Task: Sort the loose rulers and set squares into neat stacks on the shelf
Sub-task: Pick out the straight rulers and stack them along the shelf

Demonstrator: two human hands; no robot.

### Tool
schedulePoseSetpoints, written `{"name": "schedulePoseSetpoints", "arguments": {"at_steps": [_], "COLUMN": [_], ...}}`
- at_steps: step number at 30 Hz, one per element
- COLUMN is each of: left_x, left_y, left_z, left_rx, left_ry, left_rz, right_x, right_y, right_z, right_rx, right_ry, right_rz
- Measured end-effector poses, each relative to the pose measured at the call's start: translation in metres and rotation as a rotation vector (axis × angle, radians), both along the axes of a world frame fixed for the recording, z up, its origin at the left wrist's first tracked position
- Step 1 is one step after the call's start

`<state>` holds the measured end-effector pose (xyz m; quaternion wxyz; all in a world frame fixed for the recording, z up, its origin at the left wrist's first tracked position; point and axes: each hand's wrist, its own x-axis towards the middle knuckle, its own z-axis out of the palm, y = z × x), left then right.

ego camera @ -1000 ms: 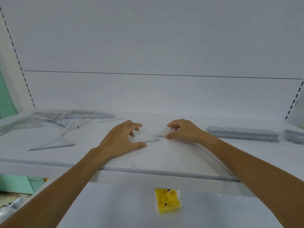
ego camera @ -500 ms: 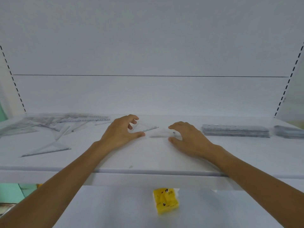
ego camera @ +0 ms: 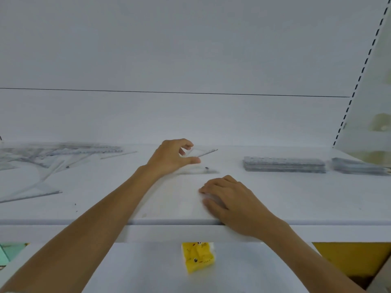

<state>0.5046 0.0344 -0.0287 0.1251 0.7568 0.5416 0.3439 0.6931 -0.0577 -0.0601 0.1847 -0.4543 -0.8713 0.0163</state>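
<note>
My left hand (ego camera: 173, 158) pinches a small clear set square (ego camera: 203, 152) by one corner and holds it tilted just above the white shelf (ego camera: 296, 199). A second clear set square (ego camera: 198, 170) lies flat right under that hand. My right hand (ego camera: 228, 199) rests near the shelf's front edge, fingers curled, nothing visible in it. Loose clear rulers and set squares (ego camera: 59, 153) lie scattered at the far left. A neat stack of rulers (ego camera: 283, 164) sits at the right, and a second stack (ego camera: 359, 167) lies beyond it.
The shelf's back panel rises close behind the piles. A slotted upright (ego camera: 357, 81) bounds the right side. On the lower shelf lies a yellow packet (ego camera: 197, 258). One large set square (ego camera: 29, 194) lies apart at the front left.
My left hand has lifted the small set square off the shelf. My right hand let go and pulled back towards the front edge. The view has shifted left.
</note>
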Motion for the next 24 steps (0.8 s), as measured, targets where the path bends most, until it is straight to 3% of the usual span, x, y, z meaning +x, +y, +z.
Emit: {"name": "schedulePoseSetpoints", "arguments": {"at_steps": [9, 24], "left_x": [0.010, 0.009], "left_y": [-0.007, 0.001], "left_z": [-0.014, -0.024], "left_rx": [0.029, -0.022], "left_ry": [0.274, 0.262], "left_rz": [0.083, 0.066], "right_x": [-0.003, -0.003], "right_y": [-0.004, -0.007], "right_z": [-0.001, 0.002], "right_rx": [0.012, 0.033], "right_ry": [0.012, 0.009], "right_rz": [-0.009, 0.002]}}
